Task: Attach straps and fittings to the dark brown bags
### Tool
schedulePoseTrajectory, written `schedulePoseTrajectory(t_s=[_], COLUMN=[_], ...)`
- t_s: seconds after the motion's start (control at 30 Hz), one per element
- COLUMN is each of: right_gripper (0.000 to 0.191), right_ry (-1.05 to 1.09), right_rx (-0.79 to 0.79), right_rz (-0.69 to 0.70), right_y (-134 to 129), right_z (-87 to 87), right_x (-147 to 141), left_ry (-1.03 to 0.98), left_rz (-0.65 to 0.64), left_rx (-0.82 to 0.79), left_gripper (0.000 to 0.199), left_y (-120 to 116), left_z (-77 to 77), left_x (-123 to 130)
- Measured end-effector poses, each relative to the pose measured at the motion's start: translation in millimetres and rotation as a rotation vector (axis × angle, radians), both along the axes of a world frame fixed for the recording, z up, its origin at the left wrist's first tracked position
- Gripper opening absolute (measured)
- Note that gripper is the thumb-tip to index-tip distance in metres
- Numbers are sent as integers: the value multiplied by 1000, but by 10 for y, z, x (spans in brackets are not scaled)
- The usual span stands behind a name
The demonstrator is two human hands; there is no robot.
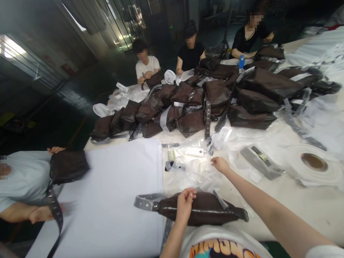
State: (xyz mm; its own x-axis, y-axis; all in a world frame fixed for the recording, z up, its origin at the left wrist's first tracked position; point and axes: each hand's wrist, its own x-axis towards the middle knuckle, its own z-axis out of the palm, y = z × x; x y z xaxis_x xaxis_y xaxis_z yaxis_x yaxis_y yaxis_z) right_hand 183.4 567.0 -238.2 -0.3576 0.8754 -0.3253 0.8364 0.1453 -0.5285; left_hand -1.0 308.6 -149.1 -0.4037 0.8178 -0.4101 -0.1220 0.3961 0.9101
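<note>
A dark brown bag [205, 208] lies on its side right in front of me, its zip edge facing me and a plastic-wrapped strap [146, 202] at its left end. My left hand [185, 200] rests on the bag with bent fingers closed at its top edge. Farther forward, my right hand [220, 165] reaches over the table, thumb and fingers pinched together. Whatever is between those fingertips is too small to tell. Just left of it are clear plastic bags [198, 171] and a white tag-like piece [194, 152].
Many brown bags [191, 122] are heaped across the back. A small white fan [223, 137], a tape dispenser [261, 161] and a white roll [330, 164] stand to the right. White sheeting [120, 199] covers the left side, where a co-worker handles another bag [69, 166]. Several people sit behind the heap.
</note>
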Motion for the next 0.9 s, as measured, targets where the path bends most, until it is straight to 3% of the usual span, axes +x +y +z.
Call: schedulePoseTrajectory(t_s=[0.1,0.2,0.33,0.43,0.53,0.6,0.73,0.83,0.9], right_gripper=[31,14,14,21,39,43,34,31,31], right_ry=[-25,-14,111,319,540,796,1373,1453,1446], right_rx=[-7,-35,-53,-20,-12,-118,-537,-627,-618], right_rz=[37,32,-55,-147,-226,-324,-540,-556,-538], right_y=[56,87,168,151,-38,-233,-627,-886,-1018], right_z=[-98,-130,0,251,595,855,1358,1569,1573], right_x=[-221,-314,-211,-80,6,27,-13,-52,-50], left_ry=[-1,-4,-33,-38,-10,3,16,-26,-81], left_rz=[9,6,-11,9,32,40,65,119,123], left_rx=[-19,-30,-50,-69,-40,13,166,284,304], left_gripper=[41,41,42,44,47,49,63,79,78], left_y=[22,60,112,155,257,382,672,761,745], left_z=[-3,-7,18,78,195,308,578,738,780], left_x=[40,31,-64,-167,-222,-196,17,218,310])
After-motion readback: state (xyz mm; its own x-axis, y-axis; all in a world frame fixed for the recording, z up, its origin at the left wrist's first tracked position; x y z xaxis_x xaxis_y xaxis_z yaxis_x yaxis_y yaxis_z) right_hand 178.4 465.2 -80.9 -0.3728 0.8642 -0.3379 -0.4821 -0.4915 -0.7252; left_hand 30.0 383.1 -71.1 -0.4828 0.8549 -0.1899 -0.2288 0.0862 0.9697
